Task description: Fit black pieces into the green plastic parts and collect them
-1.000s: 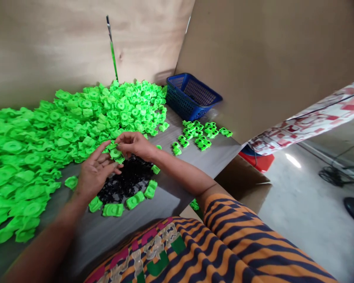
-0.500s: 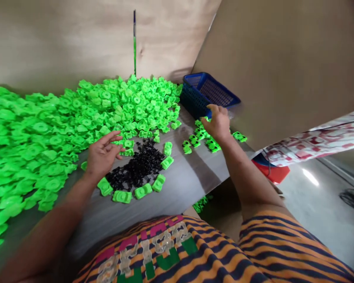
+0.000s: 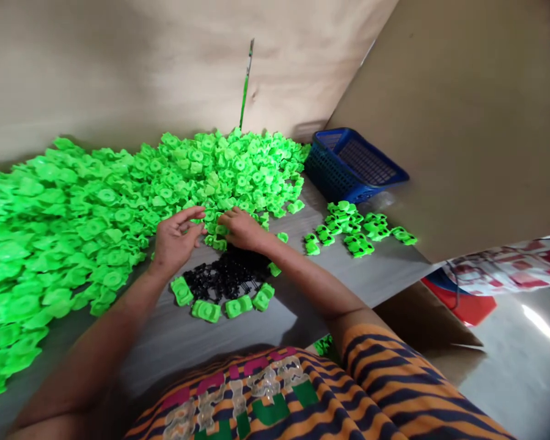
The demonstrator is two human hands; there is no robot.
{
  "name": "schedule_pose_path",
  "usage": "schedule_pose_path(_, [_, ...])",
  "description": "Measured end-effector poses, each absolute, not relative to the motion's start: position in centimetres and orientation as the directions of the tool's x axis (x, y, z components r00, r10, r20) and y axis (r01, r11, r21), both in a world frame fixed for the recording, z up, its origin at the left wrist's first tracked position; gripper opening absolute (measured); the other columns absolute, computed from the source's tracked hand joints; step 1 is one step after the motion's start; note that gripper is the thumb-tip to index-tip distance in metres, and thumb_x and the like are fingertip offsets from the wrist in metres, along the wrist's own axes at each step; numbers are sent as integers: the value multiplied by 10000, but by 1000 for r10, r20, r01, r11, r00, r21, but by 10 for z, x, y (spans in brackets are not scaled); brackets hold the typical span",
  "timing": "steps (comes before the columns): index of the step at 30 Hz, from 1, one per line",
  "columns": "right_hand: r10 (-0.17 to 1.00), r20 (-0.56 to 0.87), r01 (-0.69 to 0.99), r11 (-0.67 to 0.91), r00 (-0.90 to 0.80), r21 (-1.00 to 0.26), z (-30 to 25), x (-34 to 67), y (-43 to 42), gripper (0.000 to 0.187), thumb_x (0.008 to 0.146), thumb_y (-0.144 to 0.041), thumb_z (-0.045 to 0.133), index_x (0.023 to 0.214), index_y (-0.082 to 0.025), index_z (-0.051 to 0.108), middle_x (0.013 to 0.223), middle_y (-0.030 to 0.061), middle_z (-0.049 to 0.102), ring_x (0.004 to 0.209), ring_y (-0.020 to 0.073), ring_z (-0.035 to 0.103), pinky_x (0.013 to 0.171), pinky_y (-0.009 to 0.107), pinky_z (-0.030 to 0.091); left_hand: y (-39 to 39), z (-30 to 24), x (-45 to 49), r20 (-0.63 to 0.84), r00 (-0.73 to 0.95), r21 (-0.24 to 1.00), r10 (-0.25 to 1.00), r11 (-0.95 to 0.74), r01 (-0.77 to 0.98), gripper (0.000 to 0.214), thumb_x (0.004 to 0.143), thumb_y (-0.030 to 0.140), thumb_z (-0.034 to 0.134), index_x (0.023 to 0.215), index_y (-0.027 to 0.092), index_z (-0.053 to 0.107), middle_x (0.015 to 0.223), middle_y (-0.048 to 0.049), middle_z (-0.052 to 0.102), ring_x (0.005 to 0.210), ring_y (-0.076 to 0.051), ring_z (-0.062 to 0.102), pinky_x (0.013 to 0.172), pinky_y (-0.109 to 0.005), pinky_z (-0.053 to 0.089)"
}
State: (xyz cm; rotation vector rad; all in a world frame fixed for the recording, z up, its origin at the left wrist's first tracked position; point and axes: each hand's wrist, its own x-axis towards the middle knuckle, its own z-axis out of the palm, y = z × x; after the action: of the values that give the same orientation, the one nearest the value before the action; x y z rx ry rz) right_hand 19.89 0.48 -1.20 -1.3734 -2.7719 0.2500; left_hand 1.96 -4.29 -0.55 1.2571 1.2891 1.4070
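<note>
My left hand [image 3: 176, 239] hovers just left of the black pile, its fingers loosely bent with a gap between thumb and forefinger. I see nothing held in it. My right hand [image 3: 244, 231] is over the far side of a pile of small black wheel-and-axle parts [image 3: 224, 275], fingers curled together beside some green toy car bodies [image 3: 216, 243]. Whatever its fingertips grip is hidden. Along the near edge of the black pile lie several green car bodies [image 3: 239, 307] in a curved row. To the right sits a cluster of green toy cars with black wheels [image 3: 360, 245].
A large heap of bright green car bodies [image 3: 105, 195] covers the left and back of the grey table [image 3: 174, 348]. A blue plastic basket [image 3: 339, 171] stands at the back right corner by the wooden panels. Below the table's right edge is a cardboard box [image 3: 440, 318].
My right hand has come left from the wheeled cars near the basket to the far side of the black pile. My left hand keeps its place beside that pile. The view has shifted.
</note>
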Motion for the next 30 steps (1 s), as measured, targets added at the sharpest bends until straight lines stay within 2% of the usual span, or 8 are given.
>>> schedule_pose_path(5, [769, -26, 758, 623, -638, -192, -15, 204, 8, 208, 880, -88, 651, 1082, -110, 693, 1074, 147, 710, 1044, 259, 583, 892, 348, 430, -42, -9, 22, 115, -138, 993, 984, -112, 29, 427, 631, 321, 776, 1017, 141, 763, 932, -97, 768, 616, -165, 697, 427, -198, 448])
schedule_pose_path(11, [774, 377, 647, 632, -508, -426, -14, 205, -1, 276, 927, -265, 680, 1181, -163, 643, 1032, 90, 688, 988, 237, 574, 884, 344, 441, -41, -15, 29, -31, -166, 983, 986, 0, -183, 759, 592, 409, 897, 1265, 163, 648, 890, -41, 751, 682, -179, 717, 511, -242, 560])
schedule_pose_path(16, [698, 503, 603, 707, -509, -370, -17, 180, -20, 276, 942, -260, 644, 1202, -168, 634, 1096, 128, 679, 1071, 281, 550, 990, 424, 439, -41, -25, 34, 1, -161, 952, 987, -50, -303, 722, 556, 399, 965, 1184, 169, 692, 643, 75, 607, 595, -110, 624, 561, -211, 542])
schedule_pose_path(19, [683, 516, 558, 726, -516, -403, -16, 188, -17, 286, 963, -281, 623, 1227, -173, 635, 1111, 121, 687, 1053, 264, 564, 945, 395, 458, -35, -29, 29, 16, -191, 955, 981, -72, -288, 666, 568, 351, 962, 1156, 172, 706, 604, 90, 567, 591, -118, 625, 599, -246, 579])
schedule_pose_path(21, [717, 501, 571, 694, -485, -440, -12, 205, -5, 257, 965, -255, 601, 1200, -168, 654, 1072, 102, 699, 979, 233, 584, 878, 352, 459, -30, -29, 23, -3, -191, 957, 982, -53, -286, 606, 574, 332, 947, 1105, 159, 713, 663, 55, 628, 657, -154, 677, 657, -317, 632])
schedule_pose_path(23, [795, 427, 674, 598, -430, -434, -5, 224, 8, 192, 955, -186, 554, 1076, -153, 701, 976, 86, 704, 888, 209, 589, 816, 320, 434, -26, -28, 18, -26, -177, 961, 984, -24, -277, 539, 565, 306, 937, 1033, 147, 721, 721, 22, 677, 719, -191, 716, 706, -385, 663])
schedule_pose_path(26, [868, 171, 809, 496, -466, -316, 1, 239, 20, 237, 918, -100, 506, 901, -137, 740, 890, 92, 713, 843, 202, 600, 771, 300, 396, -24, -27, 15, -61, -165, 969, 984, 19, -247, 456, 556, 268, 919, 953, 147, 729, 739, 7, 708, 729, -208, 736, 692, -382, 667])
schedule_pose_path(30, [839, -130, 847, 511, -529, -148, -2, 227, 18, 308, 925, -68, 492, 1031, -101, 779, 1052, 163, 761, 999, 245, 658, 822, 301, 422, -26, -28, 16, -110, -153, 973, 982, 75, -220, 446, 562, 224, 880, 974, 133, 735, 742, -1, 731, 694, -210, 739, 633, -356, 659])
